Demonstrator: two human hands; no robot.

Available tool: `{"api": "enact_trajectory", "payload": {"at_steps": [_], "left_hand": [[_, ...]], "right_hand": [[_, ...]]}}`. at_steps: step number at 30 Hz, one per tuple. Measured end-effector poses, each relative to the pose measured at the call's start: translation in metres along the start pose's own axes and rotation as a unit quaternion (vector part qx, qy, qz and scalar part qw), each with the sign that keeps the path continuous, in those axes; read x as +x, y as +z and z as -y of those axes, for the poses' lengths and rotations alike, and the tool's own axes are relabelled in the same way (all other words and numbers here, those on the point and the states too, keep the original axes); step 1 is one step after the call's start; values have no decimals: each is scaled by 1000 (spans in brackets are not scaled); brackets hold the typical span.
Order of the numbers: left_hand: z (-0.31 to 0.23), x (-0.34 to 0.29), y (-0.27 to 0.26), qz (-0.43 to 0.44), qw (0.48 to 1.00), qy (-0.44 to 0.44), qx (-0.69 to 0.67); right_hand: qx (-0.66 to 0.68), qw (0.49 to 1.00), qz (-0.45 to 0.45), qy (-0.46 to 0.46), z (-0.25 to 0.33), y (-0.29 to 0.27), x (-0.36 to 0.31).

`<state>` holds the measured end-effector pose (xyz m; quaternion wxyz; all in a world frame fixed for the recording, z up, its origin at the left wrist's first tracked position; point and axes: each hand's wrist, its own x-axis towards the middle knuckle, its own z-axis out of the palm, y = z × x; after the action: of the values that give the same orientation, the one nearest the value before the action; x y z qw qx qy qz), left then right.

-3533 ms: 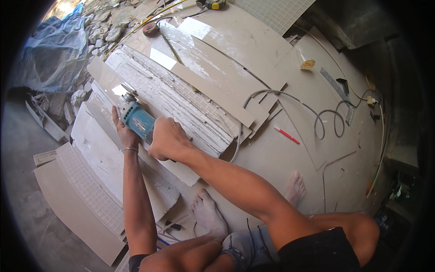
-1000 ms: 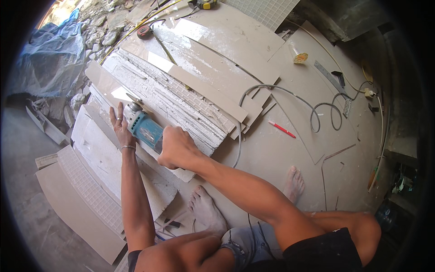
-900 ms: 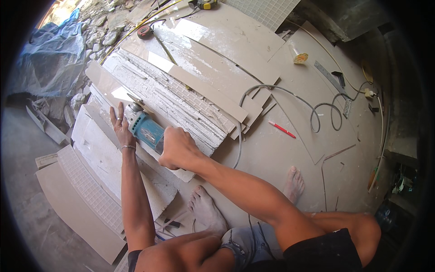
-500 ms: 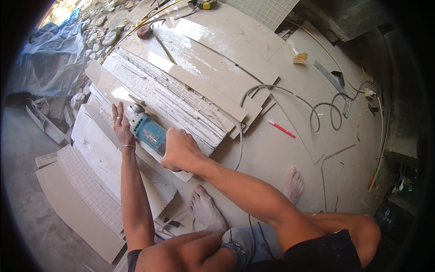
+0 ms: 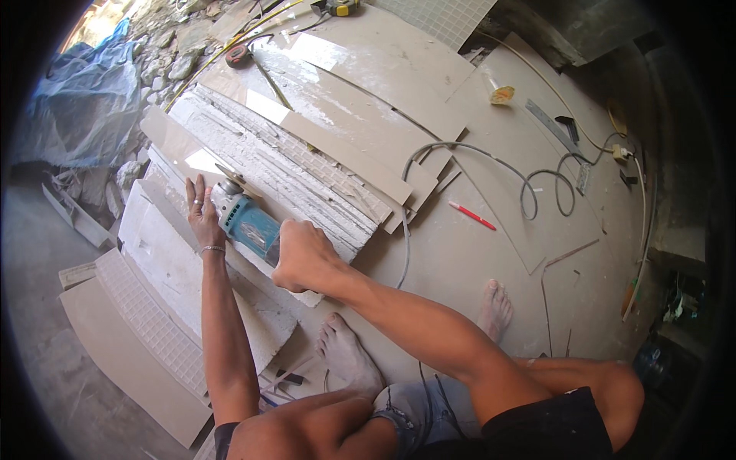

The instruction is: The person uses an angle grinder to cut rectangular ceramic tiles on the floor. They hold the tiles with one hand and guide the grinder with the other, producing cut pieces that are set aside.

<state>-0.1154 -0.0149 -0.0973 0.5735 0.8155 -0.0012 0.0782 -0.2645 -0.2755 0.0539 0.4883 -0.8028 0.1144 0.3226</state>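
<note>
My right hand (image 5: 308,254) is wrapped round the rear of a teal angle grinder (image 5: 254,228). The grinder's thin disc (image 5: 229,172) stands on edge over a narrow, glossy beige tile strip (image 5: 170,132). Whether the disc touches the strip I cannot tell. My left hand (image 5: 204,220) lies along the strip's near side, just left of the grinder's head, with its fingers stretched out. It wears a ring and a bracelet. Under the strip are rough white blocks (image 5: 157,234).
Beige tile pieces (image 5: 345,149) lie stacked beyond the grinder. A grey cable (image 5: 491,156) loops over the dusty floor near a red pen (image 5: 472,216). A tape measure (image 5: 238,56), a metal square (image 5: 550,124) and blue sheeting (image 5: 77,107) lie farther out. My bare feet are close by.
The whole view has shifted slightly. Both hands and the grinder keep nearly the same place on the tile strip.
</note>
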Motion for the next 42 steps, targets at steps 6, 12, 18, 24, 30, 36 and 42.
{"api": "enact_trajectory", "payload": {"at_steps": [6,12,18,24,30,36,42], "left_hand": [[3,1,-2,0,1000,5,11],[3,3,1,-7,1000,-10,8],[-7,1,3,-9,999,-17,39],[-6,1,5,-17,999,-13,44],[-6,2,4,-11,998,-3,61],[-10,0,6,-15,999,-14,48],[-5,2,4,-10,998,-6,64]], "right_hand": [[-7,1000,-31,-2,0,4,-1],[1,1000,-19,-14,-8,3,-7],[1,999,-29,-35,-14,6,-10],[-16,1000,-22,4,-11,2,-17],[-16,999,-34,0,-14,2,-21],[4,999,-22,-42,-18,3,-15],[3,999,-16,-30,-22,3,-20]]}}
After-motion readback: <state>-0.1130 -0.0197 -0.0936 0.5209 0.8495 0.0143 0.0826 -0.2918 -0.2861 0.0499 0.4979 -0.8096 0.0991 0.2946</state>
